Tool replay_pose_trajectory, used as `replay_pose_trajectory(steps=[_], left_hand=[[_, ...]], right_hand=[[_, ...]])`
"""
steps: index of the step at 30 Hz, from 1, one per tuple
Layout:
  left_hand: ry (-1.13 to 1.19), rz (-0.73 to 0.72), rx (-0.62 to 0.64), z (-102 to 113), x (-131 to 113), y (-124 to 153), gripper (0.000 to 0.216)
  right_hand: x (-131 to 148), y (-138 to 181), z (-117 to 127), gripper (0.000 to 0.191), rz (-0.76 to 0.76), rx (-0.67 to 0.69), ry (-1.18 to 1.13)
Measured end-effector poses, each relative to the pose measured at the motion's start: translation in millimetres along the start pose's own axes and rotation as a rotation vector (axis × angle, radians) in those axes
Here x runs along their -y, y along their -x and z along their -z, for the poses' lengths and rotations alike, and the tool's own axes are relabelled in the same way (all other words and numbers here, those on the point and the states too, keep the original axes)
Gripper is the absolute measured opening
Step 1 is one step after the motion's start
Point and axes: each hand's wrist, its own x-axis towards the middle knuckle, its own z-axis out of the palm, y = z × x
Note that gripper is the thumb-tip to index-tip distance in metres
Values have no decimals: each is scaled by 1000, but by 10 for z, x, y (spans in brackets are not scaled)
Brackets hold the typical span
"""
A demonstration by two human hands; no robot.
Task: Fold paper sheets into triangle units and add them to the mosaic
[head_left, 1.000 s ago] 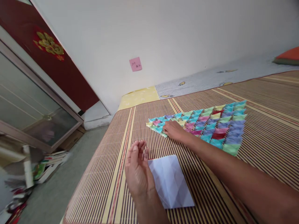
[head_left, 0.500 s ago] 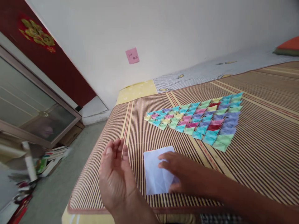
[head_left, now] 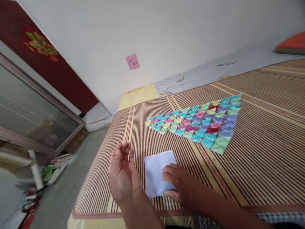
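Note:
A squarish stack of pale bluish-white paper [head_left: 154,173] with faint creases lies on the striped mat near its front edge. A sliver of red shows at its top left edge and a hint of green at the bottom. My right hand [head_left: 177,181] rests over the stack's right side, fingers bent and thumb apart near the lower right corner; what lies under the palm is hidden. To the left of the paper, my left hand [head_left: 125,171] is held palm up, fingers loosely curled, with nothing in it. Beyond them spreads a triangular arrangement of colourful folded paper pieces [head_left: 197,124].
The striped mat [head_left: 114,178] covers a bed, with its edge toward the floor at left. A pink note [head_left: 132,61] is on the wall. A glass-paned door [head_left: 35,105] and a pile of books and papers [head_left: 53,167] are at left. An orange cushion [head_left: 292,43] lies far right.
My right hand has come down a little on the paper stack, its fingers closer to the sheet. My left hand appears slightly nearer the stack. The view has shifted slightly.

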Motion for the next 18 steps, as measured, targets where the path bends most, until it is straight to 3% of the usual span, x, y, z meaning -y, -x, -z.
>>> replay_pose_trajectory(steps=[5,9,13,18], left_hand=[[-10,-18,17,-10,3,19,6],[-11,-8,12,-35,21,32,8],[-28,-5,36,-55,35,46,7],[-27,-15,37,-44,3,52,7]], right_hand=[[-57,-56,7,12,44,19,31],[-12,-47,-47,29,28,-13,87],[58,-43,-106,22,32,-22,166],[133,-103,-254,41,45,-34,276]])
